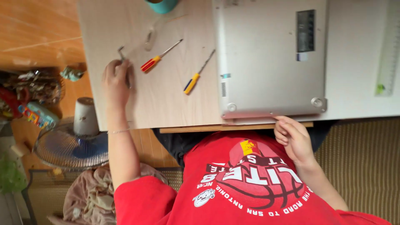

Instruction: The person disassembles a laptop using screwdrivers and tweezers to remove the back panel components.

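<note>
Teal cup (162,5), ruler (388,54), fan (71,146) (on floor).

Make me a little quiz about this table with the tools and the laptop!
1. True or false: the laptop lies bottom side up.
2. How many screwdrivers lie on the table?
3. Which hand touches the laptop's near edge? A: left hand. B: right hand.

Key: 1 true. 2 two, the red-handled screwdriver and the yellow-handled screwdriver. 3 B.
</note>
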